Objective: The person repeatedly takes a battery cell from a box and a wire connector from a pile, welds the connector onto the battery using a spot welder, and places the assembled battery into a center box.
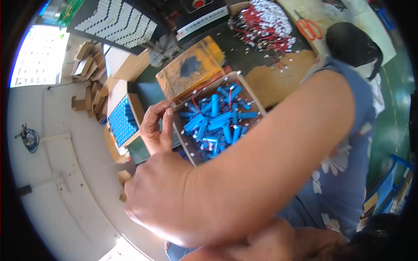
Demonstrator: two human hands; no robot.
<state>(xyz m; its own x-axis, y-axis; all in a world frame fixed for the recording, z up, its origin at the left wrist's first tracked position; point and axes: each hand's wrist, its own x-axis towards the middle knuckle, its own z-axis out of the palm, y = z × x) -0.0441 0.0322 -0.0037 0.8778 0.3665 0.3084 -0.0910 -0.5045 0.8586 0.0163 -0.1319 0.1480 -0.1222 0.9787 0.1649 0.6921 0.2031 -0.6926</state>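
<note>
My left hand (pixel 157 127) is beside the near-left corner of a cardboard box (pixel 257 98), thumb and fingertips pressed together. What they pinch, if anything, is too small to make out. My right arm crosses the view from the right side, and my right hand (pixel 152 195) is in front of my left wrist. Its back faces me, slightly blurred, and its fingers are hidden. Inside the box lies a loose heap of blue battery cells (pixel 214 105), some with red wires and small white connectors. The forearm covers the box's lower right part.
A worn orange block (pixel 191 67) lies behind the box, below a dark machine (pixel 198 17). Red and black wire leads (pixel 265 28) are piled at the back, near orange scissors (pixel 308 28). Upright blue cells (pixel 124 119) fill a carton at left. Empty cartons (pixel 89 65) stand beyond.
</note>
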